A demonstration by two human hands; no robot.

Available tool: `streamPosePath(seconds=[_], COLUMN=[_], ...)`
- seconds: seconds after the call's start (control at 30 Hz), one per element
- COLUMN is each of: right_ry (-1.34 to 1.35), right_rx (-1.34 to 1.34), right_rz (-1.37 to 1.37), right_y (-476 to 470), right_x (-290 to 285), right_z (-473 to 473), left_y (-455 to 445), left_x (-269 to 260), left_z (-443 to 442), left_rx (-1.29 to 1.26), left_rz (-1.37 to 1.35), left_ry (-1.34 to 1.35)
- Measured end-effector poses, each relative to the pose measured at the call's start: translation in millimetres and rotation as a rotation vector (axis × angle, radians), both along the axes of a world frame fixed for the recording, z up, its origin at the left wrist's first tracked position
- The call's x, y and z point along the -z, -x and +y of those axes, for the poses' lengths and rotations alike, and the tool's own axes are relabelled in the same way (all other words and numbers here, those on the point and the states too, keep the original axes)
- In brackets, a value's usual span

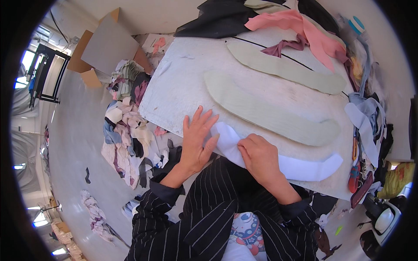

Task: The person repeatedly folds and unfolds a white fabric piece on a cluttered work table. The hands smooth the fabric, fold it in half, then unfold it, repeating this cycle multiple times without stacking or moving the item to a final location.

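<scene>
A curved white fabric piece [307, 167] lies along the near edge of the white worktable [183, 78]. My right hand [259, 156] pinches its upper edge near the middle, thumb and fingertips together. My left hand [197, 140] is spread flat beside the piece's left end, its fingers apart; part of that end is hidden behind the thumb. Just beyond my hands rests a pale green curved stack of cut fabric [274, 114]. A second pale green curved piece [284, 71] lies farther back, roughly parallel to it.
Black mesh fabric [215, 21] and pink cloth [294, 24] are heaped at the table's far end. Fabric scraps [127, 127] cover the floor at left, near an open cardboard box [107, 45]. White strips [362, 133] and scissors [355, 150] hang along the right edge.
</scene>
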State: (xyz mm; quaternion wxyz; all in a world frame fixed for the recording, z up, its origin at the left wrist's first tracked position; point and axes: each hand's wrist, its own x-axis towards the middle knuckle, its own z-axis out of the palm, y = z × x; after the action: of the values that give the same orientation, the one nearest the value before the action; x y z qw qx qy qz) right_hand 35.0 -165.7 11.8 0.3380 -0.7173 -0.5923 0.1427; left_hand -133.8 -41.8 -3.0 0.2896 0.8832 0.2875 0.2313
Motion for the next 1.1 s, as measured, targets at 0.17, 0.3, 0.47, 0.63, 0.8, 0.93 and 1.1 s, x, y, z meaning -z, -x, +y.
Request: streamPosePath(seconds=[0.17,0.3,0.47,0.63,0.8,0.93,1.1], right_ry=[-0.034,-0.080,-0.220,-0.633,-0.935,-1.154,-1.257], right_rx=[0.040,0.115,0.280,0.509,0.686,0.973,1.081], right_rz=[0.180,0.320,0.809,1.119,0.998,0.763,0.504], right_y=[-8,-19,-37,-83,-168,-221,-261], right_x=[1,-4,1,5,27,-18,-89], right_z=[-4,-12,-37,-109,-268,-365,-455], left_y=[-5,-3,-4,-4,-6,-3,-4], left_x=[14,12,14,19,16,23,24], left_z=[-7,-8,-7,-6,-7,-4,-5], left_rx=[0.019,0.004,0.001,0.001,-0.004,0.013,0.008], left_rz=[0.103,0.126,0.123,0.140,0.156,0.135,0.159], left_ry=[-0.134,-0.132,-0.147,-0.188,-0.177,-0.207,-0.232])
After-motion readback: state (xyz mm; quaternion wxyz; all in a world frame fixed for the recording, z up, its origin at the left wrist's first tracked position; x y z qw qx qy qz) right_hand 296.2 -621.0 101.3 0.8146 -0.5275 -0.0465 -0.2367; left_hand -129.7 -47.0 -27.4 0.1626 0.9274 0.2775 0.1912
